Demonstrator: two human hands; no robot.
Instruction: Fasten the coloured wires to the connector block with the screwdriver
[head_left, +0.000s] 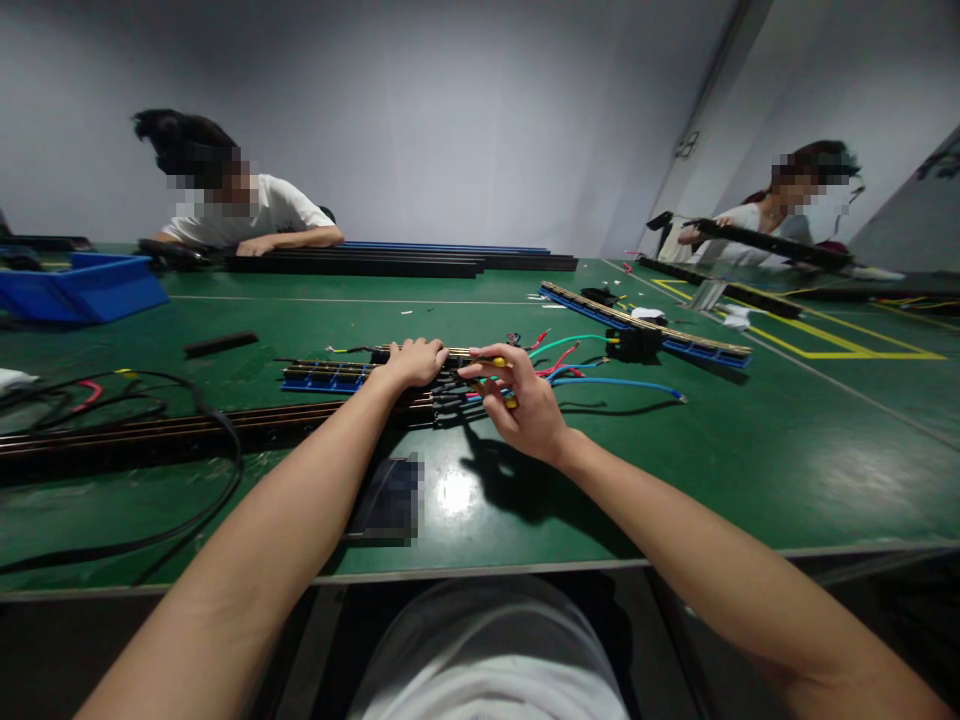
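Observation:
My left hand (415, 362) is bent over the end of a blue-and-black rail (330, 374) with metal strips along it, its fingers curled onto it. In my right hand (527, 405) are pliers with yellow handles (498, 361), their jaws hidden among the wires at the rail's end. Green, red and blue wires fan out to the right from there, and a blue wire (630, 383) ends on the table. Closer to me, a long dark rail (300, 425) with copper strips lies along the table, its wired end below my hands.
A second blue-and-gold rail (697, 345) with a black block (634, 344) lies at right. A dark flat panel (386, 500) is near the front edge. Black cable loops (225, 470) and a blue bin (90, 290) stand left. Two people work across the green table (750, 470).

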